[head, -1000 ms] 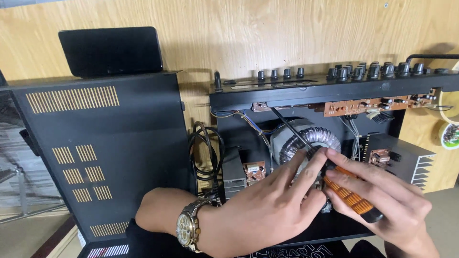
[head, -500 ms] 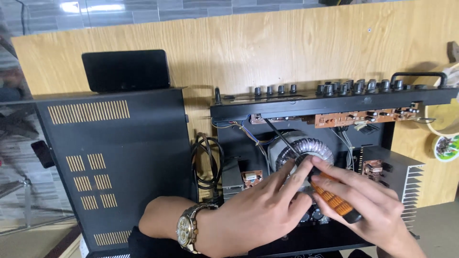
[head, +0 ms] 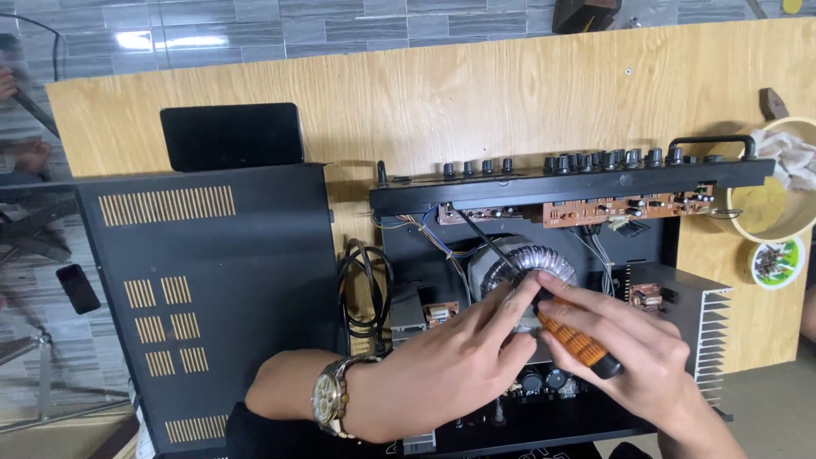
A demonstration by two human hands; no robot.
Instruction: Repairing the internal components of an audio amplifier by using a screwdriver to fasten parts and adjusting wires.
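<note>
An open black amplifier chassis (head: pixel 561 182) lies on a wooden table, its knobs along the far edge. Inside sits a silver ring-shaped transformer (head: pixel 525 262). My right hand (head: pixel 633 348) grips a screwdriver with an orange and black handle (head: pixel 578 342), tip pointing down at the transformer's middle. My left hand (head: pixel 450 361), with a gold wristwatch (head: pixel 329 397), rests beside it, fingertips touching the screwdriver shaft near the transformer. A brown circuit board (head: pixel 620 208) runs behind the front panel, and a finned heat sink (head: pixel 710 331) stands at the right.
The amplifier's removed black cover (head: pixel 204 289) with slotted vents lies at the left. A black tablet (head: pixel 231 136) rests behind it. A coiled black cable (head: pixel 365 289) lies between cover and chassis. A round bowl with a rag (head: pixel 778 187) and a small dish of screws (head: pixel 775 262) sit at right.
The camera has tilted back, so the whole table edge and tiled floor beyond come into view. Both hands stay on the screwdriver at the transformer, hardly moved.
</note>
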